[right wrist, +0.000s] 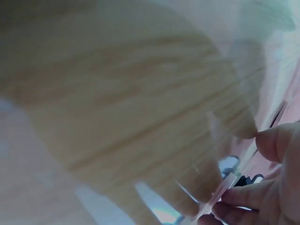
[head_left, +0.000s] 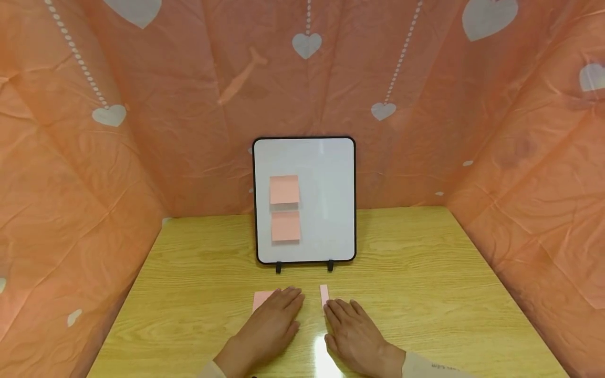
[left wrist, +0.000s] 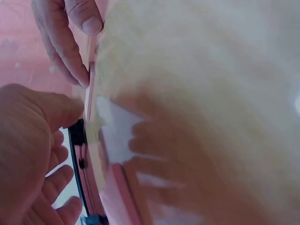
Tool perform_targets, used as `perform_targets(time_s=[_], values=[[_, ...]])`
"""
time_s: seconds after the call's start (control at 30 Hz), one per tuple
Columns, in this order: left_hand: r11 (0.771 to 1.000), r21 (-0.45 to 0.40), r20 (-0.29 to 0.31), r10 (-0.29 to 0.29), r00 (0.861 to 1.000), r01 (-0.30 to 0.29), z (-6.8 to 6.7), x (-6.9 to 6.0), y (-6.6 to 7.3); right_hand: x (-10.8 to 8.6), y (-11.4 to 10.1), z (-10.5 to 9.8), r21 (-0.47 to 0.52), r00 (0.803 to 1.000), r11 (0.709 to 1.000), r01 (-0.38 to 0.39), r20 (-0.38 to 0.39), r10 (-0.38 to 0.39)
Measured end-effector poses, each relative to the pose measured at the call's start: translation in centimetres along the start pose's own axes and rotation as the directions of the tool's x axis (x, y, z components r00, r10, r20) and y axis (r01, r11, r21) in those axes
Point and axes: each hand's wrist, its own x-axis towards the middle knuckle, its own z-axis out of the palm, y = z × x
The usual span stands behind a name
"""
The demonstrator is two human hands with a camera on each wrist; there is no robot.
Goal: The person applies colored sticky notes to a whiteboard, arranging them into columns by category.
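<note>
My left hand (head_left: 271, 326) reaches over the table with its fingers extended, partly covering a square pink sticky-note pad (head_left: 261, 299). In the left wrist view that hand (left wrist: 23, 150) shows apart from the pad (left wrist: 123, 194). My right hand (head_left: 354, 334) lies to the right, fingers straight, its fingertips at a narrow pink strip of notes (head_left: 324, 294). Seen from the right wrist, the right hand (right wrist: 267, 187) has its fingertips against the strip's edge (right wrist: 224, 187). The strip's near end is hidden under the fingers in the head view.
A black-framed whiteboard (head_left: 327, 199) stands upright behind the hands on small black feet (head_left: 330, 265). Two pink sticky notes, an upper one (head_left: 284, 189) and a lower one (head_left: 285, 227), are stuck on its left half. Orange cloth (head_left: 189, 131) with hearts surrounds the wooden table (head_left: 425, 273).
</note>
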Motion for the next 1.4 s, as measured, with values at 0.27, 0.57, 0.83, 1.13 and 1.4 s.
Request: perform_targets(time_s=[0.27,0.57,0.83,1.13,1.4], values=[[0.987,0.057,0.148,0.141,0.979,-0.151,0.0,3.2,-0.8,0.4,-0.1,0.1,0.021,1.000,1.000,0.007,0.013,-0.007],[0.949,0.159,0.235,0.232,0.944,-0.273,0.5,5.1,-1.8,0.2,-0.1,-0.1,-0.014,0.999,1.000,0.023,0.027,-0.023],[0.946,0.139,0.277,0.246,0.929,-0.293,0.6,5.4,-1.7,0.2,-0.3,-0.1,-0.004,0.999,1.000,0.020,0.035,-0.020],[0.943,0.144,0.278,0.253,0.927,-0.301,1.0,5.8,-2.0,0.5,0.5,-0.3,-0.084,0.996,0.992,0.091,0.012,-0.090],[0.953,0.098,0.268,0.254,0.929,-0.288,0.9,6.0,-1.8,1.5,2.8,-0.5,-0.251,0.964,0.935,0.249,-0.034,-0.265]])
